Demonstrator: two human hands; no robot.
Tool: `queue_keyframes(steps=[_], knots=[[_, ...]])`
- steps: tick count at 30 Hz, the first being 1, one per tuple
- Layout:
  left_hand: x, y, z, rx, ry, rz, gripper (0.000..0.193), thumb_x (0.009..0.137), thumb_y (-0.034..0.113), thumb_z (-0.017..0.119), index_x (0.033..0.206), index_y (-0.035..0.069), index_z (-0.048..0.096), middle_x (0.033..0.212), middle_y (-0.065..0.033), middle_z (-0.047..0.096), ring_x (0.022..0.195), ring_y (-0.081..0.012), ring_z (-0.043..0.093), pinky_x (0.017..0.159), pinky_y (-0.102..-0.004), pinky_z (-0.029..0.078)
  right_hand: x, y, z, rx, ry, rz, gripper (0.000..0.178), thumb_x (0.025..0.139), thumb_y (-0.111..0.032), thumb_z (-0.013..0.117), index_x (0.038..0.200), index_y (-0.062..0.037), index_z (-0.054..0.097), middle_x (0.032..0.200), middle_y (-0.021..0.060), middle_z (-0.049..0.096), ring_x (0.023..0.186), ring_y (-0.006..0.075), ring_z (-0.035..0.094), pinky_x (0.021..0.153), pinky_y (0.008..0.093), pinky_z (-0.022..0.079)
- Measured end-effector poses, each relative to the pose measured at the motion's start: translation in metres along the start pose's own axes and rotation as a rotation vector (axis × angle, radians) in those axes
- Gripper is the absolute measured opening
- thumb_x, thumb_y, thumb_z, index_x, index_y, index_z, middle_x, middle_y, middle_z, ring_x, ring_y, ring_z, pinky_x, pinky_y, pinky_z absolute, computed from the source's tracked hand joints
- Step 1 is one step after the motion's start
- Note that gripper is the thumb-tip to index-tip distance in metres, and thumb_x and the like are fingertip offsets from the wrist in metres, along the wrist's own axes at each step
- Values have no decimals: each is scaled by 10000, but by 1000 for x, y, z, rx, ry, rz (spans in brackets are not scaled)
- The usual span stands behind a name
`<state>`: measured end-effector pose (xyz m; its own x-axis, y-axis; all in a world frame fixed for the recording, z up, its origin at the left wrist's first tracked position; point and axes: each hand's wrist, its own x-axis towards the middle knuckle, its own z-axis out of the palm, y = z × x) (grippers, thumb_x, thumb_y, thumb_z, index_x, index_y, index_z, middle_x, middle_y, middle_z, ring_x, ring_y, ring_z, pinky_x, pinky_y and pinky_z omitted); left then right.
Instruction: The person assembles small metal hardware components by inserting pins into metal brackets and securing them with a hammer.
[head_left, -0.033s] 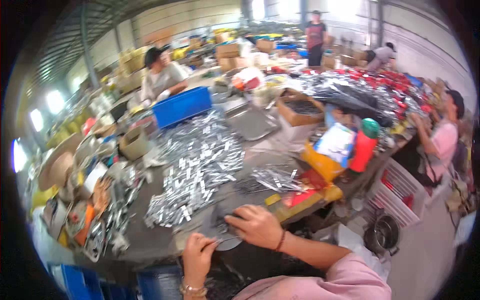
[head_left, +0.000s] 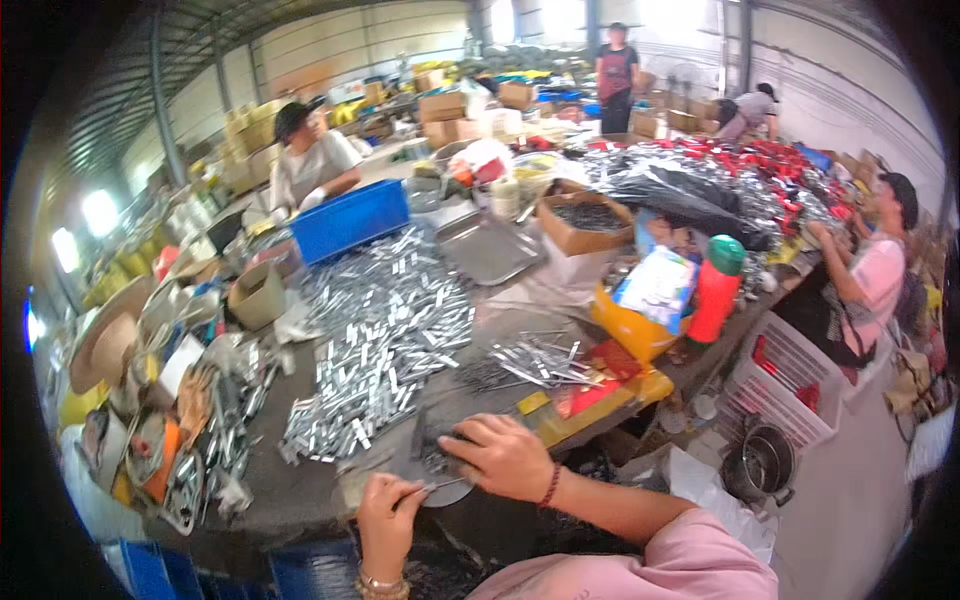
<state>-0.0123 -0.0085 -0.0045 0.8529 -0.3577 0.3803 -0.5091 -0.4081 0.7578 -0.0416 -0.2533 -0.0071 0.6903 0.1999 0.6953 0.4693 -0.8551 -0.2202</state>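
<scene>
At the near edge of the worktable [head_left: 330,482], my left hand [head_left: 388,520] pinches the end of a thin metal piece [head_left: 432,487] between thumb and fingertips. My right hand [head_left: 503,458] lies just to its right, fingers bent down over a small dark block or fixture [head_left: 432,440]; whatever its fingertips hold is hidden. Below the hands, a round grey disc [head_left: 447,494] shows partly. Beyond them spreads a large pile of shiny flat metal strips [head_left: 390,330]. A smaller heap of thin metal rods [head_left: 540,360] lies farther right.
A blue bin [head_left: 350,220] stands behind the pile, beside a metal tray [head_left: 490,248]. To the right are a cardboard box [head_left: 585,222], a red bottle with green lid [head_left: 716,290], a white crate [head_left: 785,375] and a pot [head_left: 760,462]. Co-workers [head_left: 315,160] are around the table.
The whole view has shifted slightly, so the table and its surroundings appear a little farther left. Both hands keep nearly the same places and grips.
</scene>
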Motion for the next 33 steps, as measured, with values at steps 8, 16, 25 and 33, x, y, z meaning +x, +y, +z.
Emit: queue_keyframes(steps=[8, 16, 25, 33], knots=[[2, 9, 8, -33, -40, -33, 110, 848, -26, 814, 946, -22, 763, 913, -88, 604, 813, -217, 604, 718, -343, 474, -18, 2, 0, 1, 17, 88, 465, 831, -267, 813, 1269, -124, 748, 1158, 63, 657, 1076, 267, 663, 950, 416, 540], [1, 6, 7, -40, -26, -20, 138, 836, -41, 800, 958, -27, 736, 921, -93, 606, 875, -234, 611, 785, -341, 491, -17, 3, -2, 12, 25, 57, 503, 801, -348, 835, 1247, -126, 766, 1338, 106, 667, 1242, 322, 641, 1067, 458, 520], [1, 11, 9, -65, -19, -35, 112, 851, -33, 791, 950, -27, 738, 923, -92, 609, 871, -232, 612, 773, -344, 488, -19, 4, -3, 30, -4, 81, 499, 796, -333, 847, 1242, -128, 757, 1293, 76, 682, 1209, 289, 655, 1025, 438, 536], [3, 5, 8, -44, 8, 24, 104, 865, -15, 813, 955, -14, 760, 931, -76, 602, 786, -186, 600, 685, -318, 476, -15, 2, 0, 41, 10, 85, 455, 792, -294, 839, 1204, -116, 766, 1258, 80, 678, 1186, 287, 655, 1011, 428, 535]])
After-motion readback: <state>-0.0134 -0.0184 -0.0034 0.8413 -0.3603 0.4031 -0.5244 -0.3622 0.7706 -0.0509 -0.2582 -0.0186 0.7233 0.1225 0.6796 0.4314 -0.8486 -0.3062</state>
